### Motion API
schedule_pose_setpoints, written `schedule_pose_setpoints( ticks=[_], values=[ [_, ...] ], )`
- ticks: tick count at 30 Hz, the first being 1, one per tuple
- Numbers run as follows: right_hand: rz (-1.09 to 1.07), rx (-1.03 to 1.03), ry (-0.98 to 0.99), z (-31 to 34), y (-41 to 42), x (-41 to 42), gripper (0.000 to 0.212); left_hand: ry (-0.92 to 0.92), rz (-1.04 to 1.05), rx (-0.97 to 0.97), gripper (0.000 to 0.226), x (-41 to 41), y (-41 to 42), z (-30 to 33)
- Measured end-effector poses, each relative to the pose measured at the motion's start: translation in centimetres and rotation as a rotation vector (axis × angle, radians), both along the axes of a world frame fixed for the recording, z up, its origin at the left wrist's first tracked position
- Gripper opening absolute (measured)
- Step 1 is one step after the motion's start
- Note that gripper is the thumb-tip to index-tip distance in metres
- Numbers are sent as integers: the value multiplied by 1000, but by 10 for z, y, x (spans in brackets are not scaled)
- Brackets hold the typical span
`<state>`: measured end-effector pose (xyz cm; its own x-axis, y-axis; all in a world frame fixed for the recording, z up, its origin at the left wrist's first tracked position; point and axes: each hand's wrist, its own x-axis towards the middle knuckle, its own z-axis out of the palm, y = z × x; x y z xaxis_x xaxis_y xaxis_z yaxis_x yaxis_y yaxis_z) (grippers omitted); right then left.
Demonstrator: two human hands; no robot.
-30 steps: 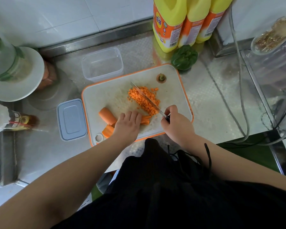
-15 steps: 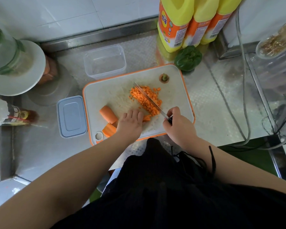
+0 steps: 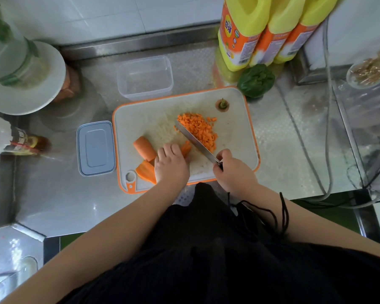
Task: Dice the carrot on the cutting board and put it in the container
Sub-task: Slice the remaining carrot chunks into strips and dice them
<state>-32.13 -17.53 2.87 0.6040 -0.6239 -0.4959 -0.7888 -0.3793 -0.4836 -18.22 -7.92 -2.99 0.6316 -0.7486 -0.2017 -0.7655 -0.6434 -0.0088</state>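
Cutting board (image 3: pixel 235 137) has the diced pile (image 3: pixel 201 131) mid-board, container (image 3: pixel 144 77) just behind. Left hand (image 3: pixel 171 166) presses carrot strips (image 3: pixel 185 148) with curled fingers; right hand (image 3: pixel 234 172) grips the knife (image 3: pixel 195 142). I'd keep fingertips tucked and make small, even cuts.

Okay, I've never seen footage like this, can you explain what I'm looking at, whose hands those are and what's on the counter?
There is no machine: a person wears a camera on the head, looking down at their own arms. The right hand grips a knife. The left hand holds carrot strips on the cutting board. Beside the blade lies a pile of diced carrot; two larger carrot pieces and the cut-off carrot top lie there too. Behind the board stands a clear container, empty; its lid lies left. A green pepper and yellow bottles stand behind.
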Motion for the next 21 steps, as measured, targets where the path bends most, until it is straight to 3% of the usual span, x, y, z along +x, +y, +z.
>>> schedule_pose_setpoints(
  ticks=[7, 11, 21],
  values=[
    [32, -6, 22, -3, 0, 5, 19, 166, -24, -191, 55, 11, 11, 2],
    [65, -44, 33, -1, 1, 6, 21, 288, -38, -323, 40, 18, 20, -1],
    [134, -118, 93, -4, 6, 12, 19, 342, -132, -443, 17, 31, 15, -6]
  ],
)
